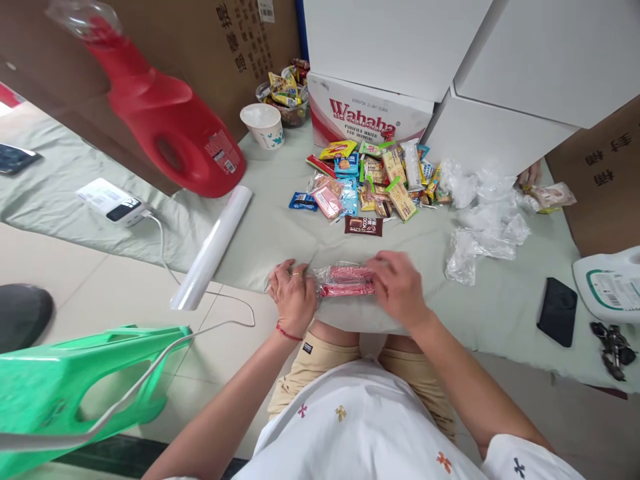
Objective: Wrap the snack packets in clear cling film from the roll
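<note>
Two pink-red stick-shaped packets [349, 289] lie side by side, one above the other, inside clear plastic wrap [323, 275] at the table's front edge. My left hand [294, 293], with a ring and a red string bracelet, has its fingers curled on the wrap's left end. At the right end, the fingertips of my right hand [399, 283] are pinched together on the wrap, partly blurred. Just beyond lies a brown cocoa snack packet [363, 226], in front of a pile of colourful wrapped snacks [383, 170].
Crumpled clear plastic [487, 213] lies to the right, near another person's hand [530, 175]. A roll of film [213, 250], a red jug [170, 127] and a paper cup [263, 125] are leftward. A phone [557, 312] and keys [614, 350] lie right. A white cable [165, 360] crosses a green stool [45, 380].
</note>
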Demonstrator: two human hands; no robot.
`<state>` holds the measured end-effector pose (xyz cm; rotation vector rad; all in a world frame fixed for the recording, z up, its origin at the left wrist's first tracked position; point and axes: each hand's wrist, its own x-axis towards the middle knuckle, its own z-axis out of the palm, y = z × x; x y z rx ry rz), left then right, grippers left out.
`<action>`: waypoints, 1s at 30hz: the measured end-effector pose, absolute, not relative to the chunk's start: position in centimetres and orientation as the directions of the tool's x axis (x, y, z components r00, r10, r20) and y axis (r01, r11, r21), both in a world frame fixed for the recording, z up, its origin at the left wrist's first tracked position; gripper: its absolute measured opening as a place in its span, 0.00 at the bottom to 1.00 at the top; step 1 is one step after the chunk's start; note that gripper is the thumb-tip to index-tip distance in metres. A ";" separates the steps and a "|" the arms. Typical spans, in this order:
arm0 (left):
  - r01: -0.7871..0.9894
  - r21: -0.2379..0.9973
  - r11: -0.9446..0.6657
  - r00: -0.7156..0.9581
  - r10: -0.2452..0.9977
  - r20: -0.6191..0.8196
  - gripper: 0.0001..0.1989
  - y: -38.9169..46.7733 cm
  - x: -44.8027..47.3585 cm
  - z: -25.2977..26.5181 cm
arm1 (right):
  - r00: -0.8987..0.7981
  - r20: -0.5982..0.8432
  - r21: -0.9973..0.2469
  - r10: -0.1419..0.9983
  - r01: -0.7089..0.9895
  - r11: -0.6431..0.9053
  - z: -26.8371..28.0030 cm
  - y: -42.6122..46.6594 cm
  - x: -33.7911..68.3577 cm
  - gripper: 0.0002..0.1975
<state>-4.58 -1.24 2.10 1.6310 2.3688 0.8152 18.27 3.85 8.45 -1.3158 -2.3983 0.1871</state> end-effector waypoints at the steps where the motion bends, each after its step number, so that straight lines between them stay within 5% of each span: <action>1: 0.817 0.519 0.252 -0.386 0.907 0.168 0.14 -1.2 -4.5 2.3 | -0.554 0.222 -0.309 0.802 0.741 0.597 8.4 3.4 17.4 0.19; 7: 0.847 0.512 0.143 -0.254 0.955 0.153 0.14 -1.6 -4.7 3.4 | -0.646 -0.042 -0.265 0.762 0.743 0.614 6.5 3.5 14.7 0.20; 13: 0.778 0.614 0.136 -0.229 0.970 0.075 0.12 -0.8 -2.4 4.2 | -0.621 -0.027 -0.332 0.784 0.745 0.579 5.9 3.6 14.6 0.20; 16: 0.791 0.608 0.070 -0.137 0.988 0.065 0.13 -0.2 -0.5 4.0 | -0.621 0.041 -0.523 0.783 0.654 0.546 6.0 3.6 15.4 0.23; 19: 0.818 0.574 0.035 -0.072 0.997 0.042 0.15 0.1 0.1 3.3 | -0.458 0.171 -0.711 0.872 0.556 0.431 6.5 4.1 18.0 0.24; 22: 0.855 0.519 0.003 -0.022 0.999 0.031 0.15 0.2 -0.3 3.0 | -0.155 0.206 -0.709 0.966 0.656 0.256 6.7 5.2 21.6 0.22; 24: 0.863 0.505 -0.017 0.006 1.000 0.024 0.13 0.3 -0.4 3.1 | -0.120 0.094 -0.681 0.988 0.717 0.152 6.5 5.9 23.5 0.26; 27: 0.868 0.497 -0.006 0.021 0.999 -0.025 0.12 0.4 -0.2 3.7 | -0.237 -0.145 -0.715 0.961 0.696 0.063 5.7 6.5 24.9 0.18; 30: 0.901 0.430 0.057 -0.010 0.994 -0.112 0.13 0.4 0.3 4.7 | -0.178 -0.138 -0.789 0.974 0.615 0.000 5.1 6.2 24.8 0.17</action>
